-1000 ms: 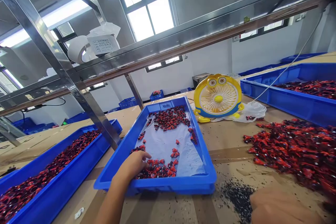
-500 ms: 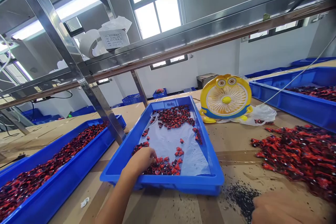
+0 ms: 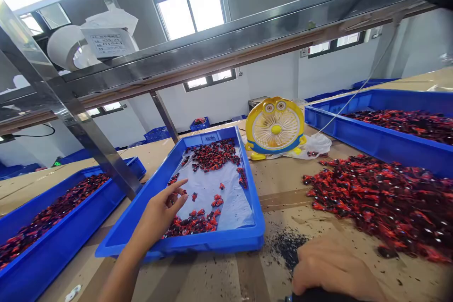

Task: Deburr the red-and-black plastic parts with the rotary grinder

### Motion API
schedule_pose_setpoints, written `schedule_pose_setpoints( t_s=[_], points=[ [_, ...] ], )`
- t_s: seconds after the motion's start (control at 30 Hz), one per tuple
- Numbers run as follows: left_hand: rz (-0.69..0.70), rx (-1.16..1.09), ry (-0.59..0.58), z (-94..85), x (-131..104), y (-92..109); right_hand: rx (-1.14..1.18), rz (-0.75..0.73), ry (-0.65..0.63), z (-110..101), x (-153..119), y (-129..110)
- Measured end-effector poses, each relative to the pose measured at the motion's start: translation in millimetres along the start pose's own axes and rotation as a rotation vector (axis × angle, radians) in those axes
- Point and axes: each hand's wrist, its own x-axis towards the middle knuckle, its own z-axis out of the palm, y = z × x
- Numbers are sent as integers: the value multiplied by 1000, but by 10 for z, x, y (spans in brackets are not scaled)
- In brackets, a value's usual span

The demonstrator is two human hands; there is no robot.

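My left hand (image 3: 162, 212) hovers over the left side of a blue tray (image 3: 233, 241), fingers apart. Small red-and-black pieces (image 3: 198, 222) lie on the tray's white liner, some close to the fingertips and others bunched at the far end. At the lower right, my right hand (image 3: 331, 266) is curled into a fist by a patch of black crumbs (image 3: 288, 245). Beneath it shows part of a black, handle-like object (image 3: 320, 295), mostly cut off by the frame edge; its kind is unclear. A large heap of red-and-black pieces (image 3: 382, 203) spreads beyond this hand.
Further blue bins with similar pieces stand at the left (image 3: 74, 222) and right (image 3: 354, 134). A yellow fan (image 3: 275, 127) stands behind the tray on the cardboard-covered table. A metal post (image 3: 95, 146) rises between the left bin and tray, joining a shelf rail (image 3: 212, 52) overhead.
The view has swung right. My left hand has lifted off the near pieces and its fingers have spread. More of my right hand shows, with the black object under it.
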Motion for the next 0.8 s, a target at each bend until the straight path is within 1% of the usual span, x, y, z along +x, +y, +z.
schedule_pose_setpoints(
  t_s=[0.07,0.13,0.2,0.27,0.33,0.4,0.47,0.63,0.7,0.8],
  points=[
    [11,-203,45,83,-161,170,3,35,32,12,20,-26],
    [-8,-410,41,240,-363,357,2,93,89,21,30,-62],
    [-29,-599,-11,451,-564,535,5,149,139,7,39,-93],
    [-55,-752,-86,667,-731,683,19,175,164,-26,55,-107],
    [-87,-872,-149,842,-860,780,35,183,175,-63,74,-101],
    [-123,-961,-193,949,-967,826,40,185,194,-88,92,-89],
    [-161,-1011,-232,994,-1069,836,35,189,213,-105,106,-86],
    [-212,-1085,-359,1005,-1274,863,29,231,217,-167,140,-150],
    [-199,-1143,-381,1024,-1308,887,37,244,199,-198,145,-175],
    [-111,-1164,-437,1069,-1320,889,67,250,153,-226,134,-174]
  ],
)
